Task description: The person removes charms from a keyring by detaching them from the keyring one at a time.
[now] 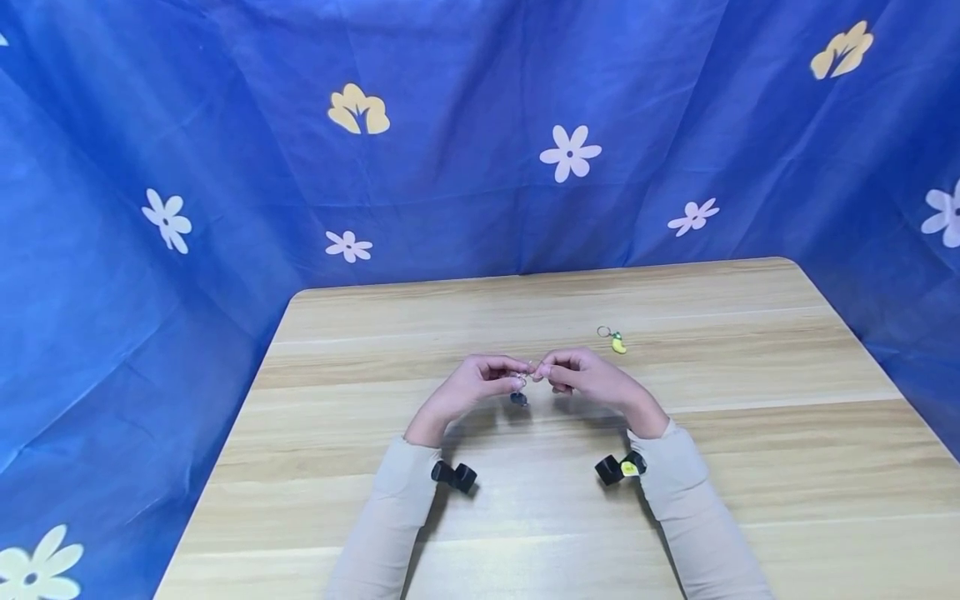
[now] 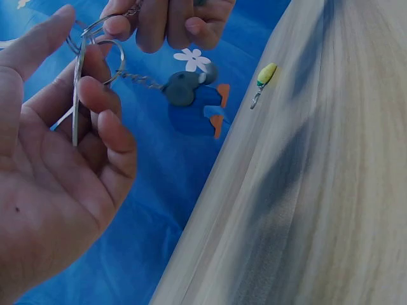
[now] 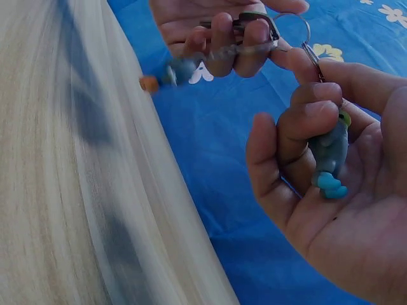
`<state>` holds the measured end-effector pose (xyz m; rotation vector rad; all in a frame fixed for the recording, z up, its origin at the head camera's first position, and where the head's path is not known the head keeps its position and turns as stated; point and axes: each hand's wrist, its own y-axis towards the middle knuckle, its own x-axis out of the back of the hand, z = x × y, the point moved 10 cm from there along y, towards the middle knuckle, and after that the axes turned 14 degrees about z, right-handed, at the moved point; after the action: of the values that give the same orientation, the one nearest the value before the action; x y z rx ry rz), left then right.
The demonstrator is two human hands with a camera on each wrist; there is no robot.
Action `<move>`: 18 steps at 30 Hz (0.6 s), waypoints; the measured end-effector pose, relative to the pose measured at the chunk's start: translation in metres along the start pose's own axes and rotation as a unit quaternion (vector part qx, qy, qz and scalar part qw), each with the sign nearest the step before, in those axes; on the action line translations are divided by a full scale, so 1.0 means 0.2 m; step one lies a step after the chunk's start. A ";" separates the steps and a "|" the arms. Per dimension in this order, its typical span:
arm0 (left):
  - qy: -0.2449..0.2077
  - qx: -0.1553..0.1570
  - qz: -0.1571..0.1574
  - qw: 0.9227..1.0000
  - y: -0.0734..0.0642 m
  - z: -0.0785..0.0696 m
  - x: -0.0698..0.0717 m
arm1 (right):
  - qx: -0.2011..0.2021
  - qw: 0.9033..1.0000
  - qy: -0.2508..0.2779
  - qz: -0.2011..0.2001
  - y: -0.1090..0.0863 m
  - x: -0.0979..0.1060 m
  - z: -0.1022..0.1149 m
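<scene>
Both hands meet above the table in the head view. My left hand (image 1: 474, 387) holds metal keys (image 2: 77, 105) and their key ring (image 2: 121, 62) between thumb and fingers. A grey-blue figure charm (image 2: 182, 89) with orange parts dangles from that ring on a chain. My right hand (image 1: 596, 379) pinches a second keychain (image 3: 331, 152) at its ring end; its grey figure with a turquoise end lies against the curled fingers. The right keychain's split ring (image 3: 310, 54) touches the left hand's ring (image 3: 296, 16). Whether the two are linked, I cannot tell.
A yellow keychain (image 1: 618, 342) with a green top and its own ring lies on the wooden table (image 1: 750, 350), behind the right hand. Blue flowered cloth (image 1: 465, 192) hangs behind and at both sides of the table. Each wrist carries a small black camera (image 1: 609, 469).
</scene>
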<state>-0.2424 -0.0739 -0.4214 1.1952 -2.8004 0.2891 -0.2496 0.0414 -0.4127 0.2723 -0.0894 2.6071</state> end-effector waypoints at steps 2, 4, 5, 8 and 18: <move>-0.006 0.003 0.004 1.000 0.00 0.00 0.00 | 0.000 1.000 0.005 -0.001 0.00 0.00 0.00; -0.008 0.005 0.009 1.000 0.00 0.00 -0.01 | -0.001 1.000 0.004 0.000 0.00 0.00 0.01; -0.011 0.006 0.012 1.000 0.00 0.00 -0.01 | -0.002 1.000 0.002 0.000 -0.01 0.00 0.01; -0.001 0.004 0.014 1.000 -0.01 -0.01 -0.01 | -0.002 1.000 0.002 -0.002 -0.01 0.00 0.02; -0.007 -0.014 0.011 1.000 0.00 -0.01 -0.02 | -0.005 1.000 0.000 -0.001 -0.01 -0.01 0.01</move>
<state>-0.2398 -0.0716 -0.4190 1.1658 -2.8209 0.2449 -0.2467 0.0429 -0.4105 0.2698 -0.1014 2.6040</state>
